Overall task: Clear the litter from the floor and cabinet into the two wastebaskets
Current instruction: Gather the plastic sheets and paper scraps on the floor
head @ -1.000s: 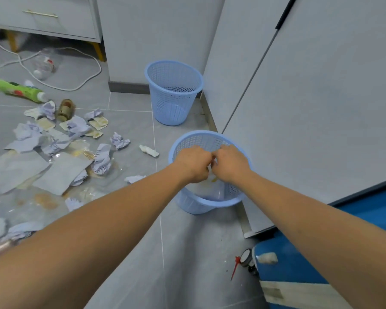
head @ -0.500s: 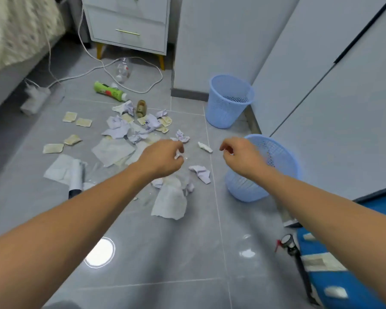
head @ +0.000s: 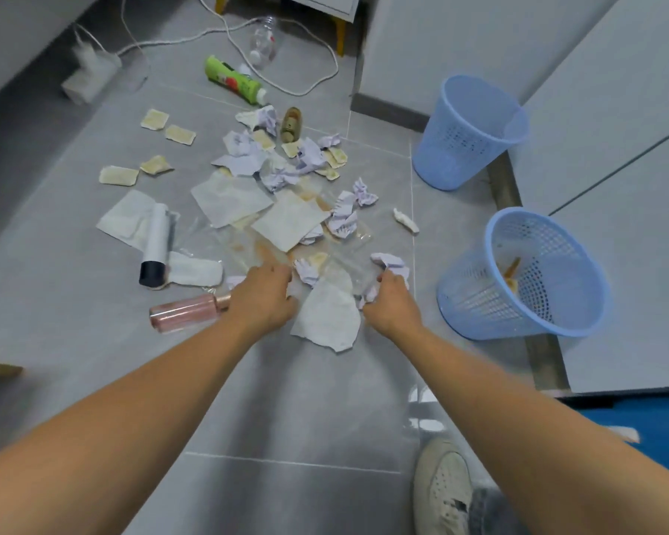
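Note:
Litter lies in a heap on the grey tile floor: flat stained paper sheets (head: 230,200), crumpled lavender paper balls (head: 282,175) and small beige pads (head: 118,175). My left hand (head: 265,299) is pressed down on the heap's near edge beside a torn white sheet (head: 327,314); its fingertips are hidden. My right hand (head: 393,303) is curled around a crumpled white paper (head: 391,262). Two blue mesh wastebaskets stand at the right: the near one (head: 472,303) holds a few scraps, and the far one (head: 452,156) stands by the wall.
A pink bottle (head: 186,312), a white tube with a black cap (head: 155,245), a green bottle (head: 232,81), a clear bottle (head: 263,42) and a small brown bottle (head: 291,123) lie among the litter. A white cable and power strip (head: 89,73) run behind. My shoe (head: 443,492) is bottom right.
Both hands have left the near wastebasket, swung left and dropped onto the litter heap. The right hand has closed on a crumpled paper. The view tilted down toward the floor.

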`<state>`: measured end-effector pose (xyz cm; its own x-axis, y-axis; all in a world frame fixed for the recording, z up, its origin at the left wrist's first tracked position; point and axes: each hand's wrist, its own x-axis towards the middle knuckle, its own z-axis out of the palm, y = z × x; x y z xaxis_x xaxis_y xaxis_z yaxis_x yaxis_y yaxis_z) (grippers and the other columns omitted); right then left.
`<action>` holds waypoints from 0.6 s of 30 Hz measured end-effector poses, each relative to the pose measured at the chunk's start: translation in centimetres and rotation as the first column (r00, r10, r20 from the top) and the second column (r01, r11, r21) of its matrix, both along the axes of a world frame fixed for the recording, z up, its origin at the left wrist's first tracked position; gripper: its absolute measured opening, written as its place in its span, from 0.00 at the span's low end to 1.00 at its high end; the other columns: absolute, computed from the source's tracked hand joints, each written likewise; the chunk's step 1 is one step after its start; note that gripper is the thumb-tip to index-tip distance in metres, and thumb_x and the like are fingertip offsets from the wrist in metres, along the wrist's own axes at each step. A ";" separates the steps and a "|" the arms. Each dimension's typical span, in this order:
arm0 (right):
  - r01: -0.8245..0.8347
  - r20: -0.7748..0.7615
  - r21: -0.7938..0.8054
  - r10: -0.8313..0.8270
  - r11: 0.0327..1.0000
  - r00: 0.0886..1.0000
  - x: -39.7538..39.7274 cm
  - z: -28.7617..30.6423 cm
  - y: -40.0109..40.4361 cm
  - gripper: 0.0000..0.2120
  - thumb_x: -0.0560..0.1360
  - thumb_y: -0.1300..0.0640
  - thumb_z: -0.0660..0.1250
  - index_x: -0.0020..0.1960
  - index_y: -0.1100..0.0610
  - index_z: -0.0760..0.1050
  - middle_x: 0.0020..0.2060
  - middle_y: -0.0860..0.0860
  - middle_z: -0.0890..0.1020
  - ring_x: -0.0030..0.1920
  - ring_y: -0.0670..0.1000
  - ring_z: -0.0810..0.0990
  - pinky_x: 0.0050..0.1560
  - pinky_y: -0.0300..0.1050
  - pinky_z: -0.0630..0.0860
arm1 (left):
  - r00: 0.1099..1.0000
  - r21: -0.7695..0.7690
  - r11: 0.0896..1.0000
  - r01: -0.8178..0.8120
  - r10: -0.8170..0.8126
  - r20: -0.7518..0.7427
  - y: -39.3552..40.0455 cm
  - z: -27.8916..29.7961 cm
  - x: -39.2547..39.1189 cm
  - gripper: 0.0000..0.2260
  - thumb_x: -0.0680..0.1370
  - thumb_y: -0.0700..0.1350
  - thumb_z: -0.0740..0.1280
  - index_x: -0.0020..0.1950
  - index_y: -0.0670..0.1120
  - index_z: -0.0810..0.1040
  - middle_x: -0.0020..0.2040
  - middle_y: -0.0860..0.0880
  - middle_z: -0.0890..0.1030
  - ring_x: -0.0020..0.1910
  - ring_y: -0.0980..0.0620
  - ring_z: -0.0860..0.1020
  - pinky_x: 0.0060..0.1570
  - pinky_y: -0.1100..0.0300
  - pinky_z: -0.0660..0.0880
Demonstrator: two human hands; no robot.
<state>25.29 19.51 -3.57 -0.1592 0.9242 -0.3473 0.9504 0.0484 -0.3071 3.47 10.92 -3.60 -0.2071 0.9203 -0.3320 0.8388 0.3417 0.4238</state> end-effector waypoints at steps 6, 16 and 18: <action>0.135 -0.042 -0.045 -0.137 0.990 0.990 1.3 -5.9 2.3 0.31 0.72 0.47 0.72 0.72 0.56 0.69 0.69 0.59 0.69 0.68 0.64 0.71 0.66 0.55 0.72 | 0.996 0.061 0.998 -0.034 0.039 -0.081 0.2 -5.3 -0.3 0.30 0.75 0.53 0.69 0.76 0.50 0.64 0.72 0.42 0.67 0.69 0.38 0.66 0.59 0.43 0.71; 0.127 -0.225 0.088 -0.105 0.988 0.969 2.6 -8.6 2.9 0.07 0.74 0.52 0.71 0.49 0.50 0.74 0.50 0.53 0.79 0.45 0.56 0.79 0.43 0.45 0.72 | 0.971 0.128 0.967 0.219 -0.204 -0.122 7.5 -7.2 -0.3 0.26 0.76 0.61 0.69 0.72 0.55 0.72 0.64 0.49 0.76 0.63 0.46 0.71 0.57 0.49 0.70; 0.104 -0.203 0.102 -0.082 0.989 0.976 3.2 -8.3 3.0 0.05 0.75 0.54 0.71 0.46 0.51 0.75 0.48 0.53 0.78 0.45 0.56 0.79 0.43 0.45 0.71 | 0.976 0.112 0.971 0.212 -0.204 -0.077 7.9 -7.7 0.3 0.17 0.76 0.58 0.72 0.61 0.52 0.77 0.55 0.50 0.75 0.57 0.47 0.72 0.48 0.53 0.69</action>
<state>28.45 22.54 -11.82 -0.1255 0.9692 -0.2121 0.8735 0.0066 -0.4867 3.72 18.84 -11.31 -0.0244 0.9774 -0.2099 0.9129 0.1074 0.3939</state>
